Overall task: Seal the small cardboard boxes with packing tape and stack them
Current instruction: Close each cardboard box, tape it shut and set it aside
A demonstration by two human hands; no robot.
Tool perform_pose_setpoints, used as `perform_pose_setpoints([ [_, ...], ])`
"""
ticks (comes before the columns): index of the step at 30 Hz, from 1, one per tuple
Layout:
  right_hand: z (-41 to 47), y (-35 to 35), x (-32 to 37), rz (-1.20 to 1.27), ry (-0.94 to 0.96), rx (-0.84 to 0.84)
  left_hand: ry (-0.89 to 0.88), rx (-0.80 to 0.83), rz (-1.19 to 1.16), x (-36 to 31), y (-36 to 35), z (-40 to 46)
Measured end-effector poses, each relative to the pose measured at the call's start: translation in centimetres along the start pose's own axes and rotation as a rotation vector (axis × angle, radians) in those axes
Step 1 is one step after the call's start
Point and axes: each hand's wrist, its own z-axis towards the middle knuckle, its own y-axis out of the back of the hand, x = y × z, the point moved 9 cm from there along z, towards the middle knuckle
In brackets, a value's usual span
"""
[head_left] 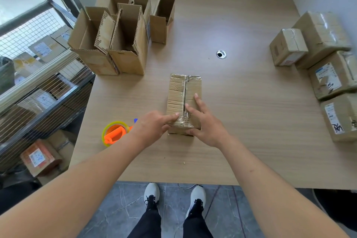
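Note:
A small closed cardboard box [178,94] lies in the middle of the wooden table [241,102], with clear tape along its top seam. My left hand [152,128] presses a straight finger on the tape at the near end of the box. My right hand [206,121] lies flat on the box's top right, fingers spread, thumb against the near face. An orange tape dispenser [115,134] with a yellow-rimmed roll sits on the table left of my left wrist. Several open empty boxes [119,44] stand at the back left. Sealed boxes [326,71] are piled at the right edge.
A round cable hole [221,54] is set in the table behind the box. A wire-mesh rack [38,87] with labelled parcels stands to the left. My feet in white shoes [173,197] stand on the grey floor below the table's near edge.

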Motion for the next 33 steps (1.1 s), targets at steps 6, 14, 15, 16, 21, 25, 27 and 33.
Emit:
perform_pose_setpoints([
  [6, 0.0, 0.1, 0.7, 0.054, -0.061, -0.08, -0.043, -0.048, -0.035, -0.6, 0.7, -0.2],
  [14, 0.4, -0.6, 1.1, 0.053, -0.087, -0.087, 0.067, -0.093, -0.057, -0.5, 1.5, -0.6],
  [15, 0.4, -0.4, 1.2, 0.077, -0.091, -0.106, 0.079, -0.1, -0.083, -0.7, 1.8, -0.8],
  [16, 0.3, -0.3, 1.5, 0.094, -0.107, -0.13, 0.091, -0.093, -0.116, -0.6, 2.0, -0.9],
  [21, 0.5, 0.3, 2.8, 0.009, -0.354, -0.263, 0.251, 0.088, -0.009, 2.4, 1.8, -0.4],
  [25, 1.5, -0.5, 4.1, -0.078, -0.544, -0.238, 0.262, 0.218, 0.202, 3.9, 1.4, -0.2],
  [27, 1.9, -0.9, 4.4, -0.085, -0.622, -0.191, 0.24, 0.208, 0.218, 4.0, 1.7, 0.0],
  [33, 1.2, 1.0, 5.2, -0.072, -0.647, -0.228, 0.158, 0.164, 0.257, 2.5, 3.8, 0.9],
])
